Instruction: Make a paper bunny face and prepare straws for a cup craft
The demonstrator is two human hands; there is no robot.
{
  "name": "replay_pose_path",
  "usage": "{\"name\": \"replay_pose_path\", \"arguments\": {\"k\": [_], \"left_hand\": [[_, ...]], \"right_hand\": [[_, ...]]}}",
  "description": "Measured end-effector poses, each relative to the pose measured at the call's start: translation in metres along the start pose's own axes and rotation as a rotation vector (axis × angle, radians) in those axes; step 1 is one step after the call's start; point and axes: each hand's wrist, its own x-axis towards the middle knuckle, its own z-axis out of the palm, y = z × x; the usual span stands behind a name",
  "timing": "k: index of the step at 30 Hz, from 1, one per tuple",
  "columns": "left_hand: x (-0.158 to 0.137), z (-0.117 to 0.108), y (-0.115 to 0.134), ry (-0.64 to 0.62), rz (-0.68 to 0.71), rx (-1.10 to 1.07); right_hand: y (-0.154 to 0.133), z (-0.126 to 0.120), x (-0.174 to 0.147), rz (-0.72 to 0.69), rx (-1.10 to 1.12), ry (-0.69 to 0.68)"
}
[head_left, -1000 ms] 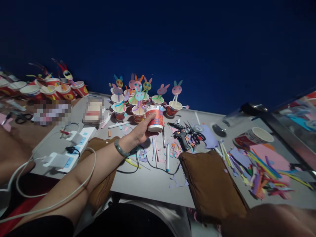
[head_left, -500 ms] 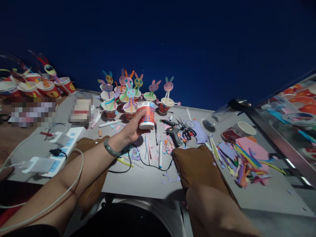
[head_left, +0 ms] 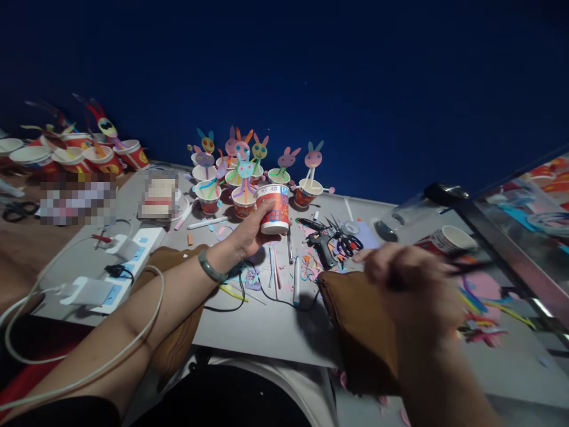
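Note:
My left hand [head_left: 255, 231] is closed around a red paper cup [head_left: 276, 207] with a white rim and blue marks on its side. It is held upright above the table, its mouth tilted slightly toward me. On the right, over a brown cushion [head_left: 355, 320], my right hand [head_left: 406, 279] is raised and smeared by motion. Its fingers are curled round a dark tool [head_left: 466, 265], whose two thin prongs point right; it resembles scissors but is too blurred to be sure. Just behind the held cup stand several paper cups with rabbit figures [head_left: 244, 172].
A glue gun [head_left: 323, 244], black scissors [head_left: 349, 242], a white marker [head_left: 297, 279] and paper scraps lie mid-table. Rightward are stacked cups [head_left: 453, 239] and colourful strips [head_left: 482, 326]. A power strip [head_left: 137, 255] with cables and decorated cups [head_left: 100, 157] are at left.
My right hand has risen from low at the lower right, and now shows with a dark tool in it. The left hand still holds the cup. The view has shifted slightly left.

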Motion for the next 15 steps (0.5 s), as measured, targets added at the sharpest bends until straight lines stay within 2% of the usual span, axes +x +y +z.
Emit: {"name": "replay_pose_path", "arguments": {"k": [1, 3, 6, 9, 12, 15], "left_hand": [[0.000, 0.000, -0.001, 0.002, 0.002, -0.003], [0.002, -0.001, -0.002, -0.003, 0.006, -0.004], [0.003, -0.002, -0.003, -0.016, 0.006, -0.003], [0.004, -0.001, -0.003, -0.009, 0.000, -0.007], [0.006, -0.001, -0.003, -0.004, -0.016, -0.008], [0.009, -0.001, -0.003, 0.003, -0.023, -0.022]], "right_hand": [[0.019, 0.003, 0.015, -0.050, -0.137, -0.056], [0.053, 0.002, 0.029, -0.049, -0.508, -0.310], [0.090, -0.006, 0.019, -0.071, -0.811, -0.467], [0.112, -0.009, 0.005, -0.090, -1.000, -0.490], [0.123, -0.005, 0.005, -0.108, -1.166, -0.439], [0.130, -0.003, 0.011, -0.150, -1.212, -0.407]]}}
